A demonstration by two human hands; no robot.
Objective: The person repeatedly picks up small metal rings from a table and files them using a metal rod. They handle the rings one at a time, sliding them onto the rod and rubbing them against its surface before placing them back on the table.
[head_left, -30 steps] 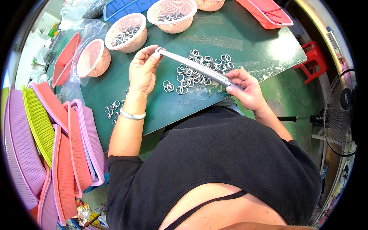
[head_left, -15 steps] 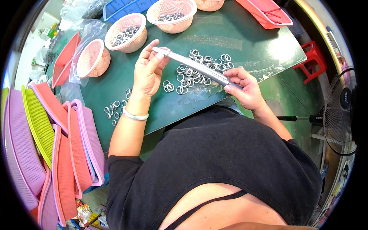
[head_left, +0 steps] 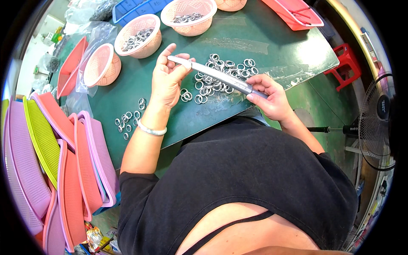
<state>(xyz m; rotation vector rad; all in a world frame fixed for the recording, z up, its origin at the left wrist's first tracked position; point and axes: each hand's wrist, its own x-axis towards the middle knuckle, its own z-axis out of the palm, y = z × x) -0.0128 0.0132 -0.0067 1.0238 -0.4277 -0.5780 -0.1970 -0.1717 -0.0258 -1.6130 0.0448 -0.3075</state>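
Note:
A silver tapered ring mandrel [head_left: 221, 76] slants over the green table, its thin end up at the left. My right hand [head_left: 272, 98] is closed around its dark handle at the thick end. Near the thin end, my left hand [head_left: 169, 80] pinches a ring [head_left: 190, 63] that sits around the mandrel; the fingers partly hide it. Below and behind the mandrel lies a pile of silver rings [head_left: 208, 90] on the table. A smaller scatter of rings [head_left: 126, 117] lies left of my left forearm.
Pink baskets stand at the back, one with rings [head_left: 154, 47], another with rings [head_left: 189, 30]. A smaller pink basket [head_left: 98, 72] sits left. Stacked coloured trays [head_left: 42, 140] fill the left side. A blue crate [head_left: 129, 9], red tray [head_left: 293, 15], red stool [head_left: 345, 68] and fan [head_left: 376, 123] surround the table.
The ring in my left fingers has moved along the mandrel, away from the thin tip toward the handle. My left thumb has shifted right with it. My right hand keeps its grip.

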